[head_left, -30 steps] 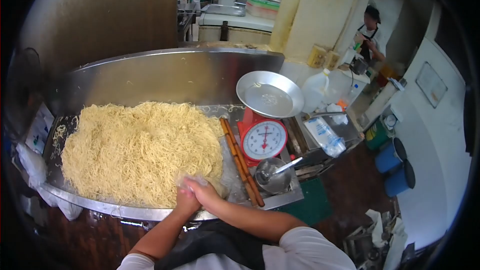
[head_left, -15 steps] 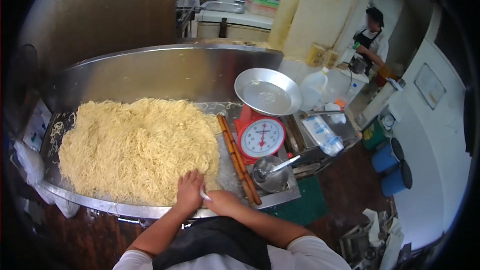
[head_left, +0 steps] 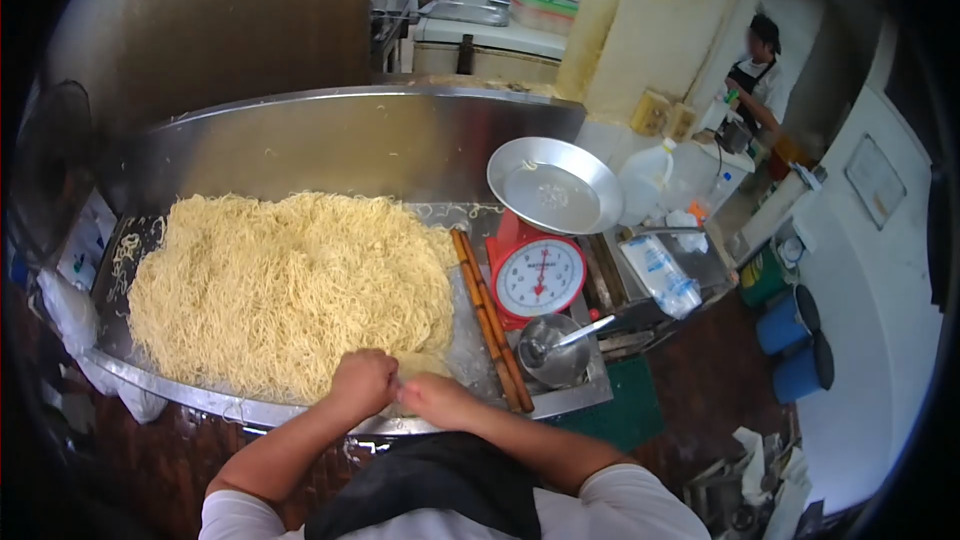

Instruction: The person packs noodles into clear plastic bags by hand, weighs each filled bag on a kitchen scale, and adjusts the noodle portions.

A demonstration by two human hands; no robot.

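Both my hands are at the front rim of the metal tray [head_left: 200, 399], close together. My left hand [head_left: 365, 382] is curled closed beside a big heap of pale yellow noodles [head_left: 290, 290]. Just right of it, my right hand [head_left: 434, 399] is closed too. Thin translucent plastic, seemingly the twisted neck of a plastic bag [head_left: 402, 381], shows between them. Noodles lie directly behind the fingers, and the bag's body is hard to make out. Two brown bamboo sticks [head_left: 488, 325] lie to the right of my right hand.
A red dial scale [head_left: 540, 278] with a round metal pan [head_left: 555, 186] stands right of the noodles. Before it sits a metal bowl [head_left: 553, 352] with a spoon. A plastic jug [head_left: 647, 178] and a plastic packet [head_left: 660, 273] are further right. A co-worker [head_left: 757, 80] stands behind.
My left hand was spread on the noodles and is now closed into a fist near the plastic. My right hand still grips at the same place. The view has shifted slightly.
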